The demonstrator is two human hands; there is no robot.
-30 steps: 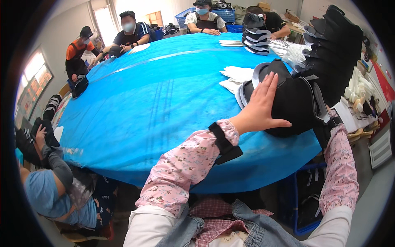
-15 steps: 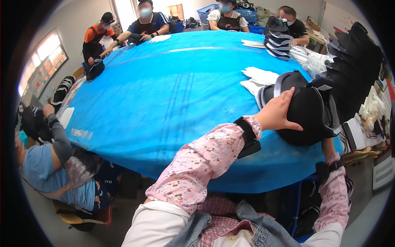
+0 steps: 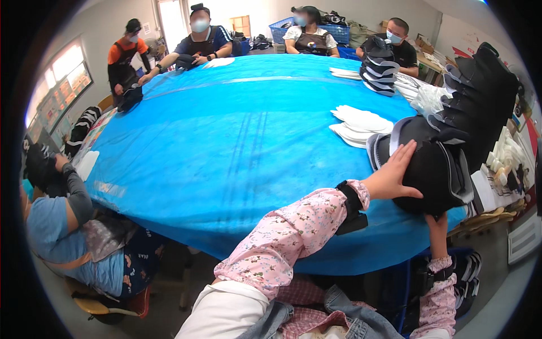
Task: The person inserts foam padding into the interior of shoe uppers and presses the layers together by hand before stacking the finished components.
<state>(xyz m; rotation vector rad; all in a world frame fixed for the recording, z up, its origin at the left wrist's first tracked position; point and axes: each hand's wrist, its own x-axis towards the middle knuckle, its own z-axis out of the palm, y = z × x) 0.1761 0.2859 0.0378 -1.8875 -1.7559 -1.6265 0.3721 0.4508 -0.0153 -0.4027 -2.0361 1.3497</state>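
At the right near side of the table stands a bulky bundle of nested black fabric pieces (image 3: 437,175) with pale grey edges. My left hand (image 3: 393,172) lies on its left side, fingers stretched out and thumb apart. Coming up from below, my right hand (image 3: 436,219) touches the lower near side of the bundle; its fingers are mostly hidden there. Just left of and beyond the bundle lies a fanned pile of flat white pieces (image 3: 361,125). A tall leaning stack of similar black pieces (image 3: 480,101) rises behind it.
A blue-covered table (image 3: 226,147) spreads out ahead. A smaller black stack (image 3: 379,70) stands at its far right. Several masked co-workers sit or stand around; one at the left (image 3: 62,214) handles black material. Below right, a blue crate (image 3: 400,294) stands near black items with white edges.
The view has tilted up a little, so the whole scene sits lower. My left hand keeps its place on the black bundle; my right hand and wrist have shifted left beneath it.
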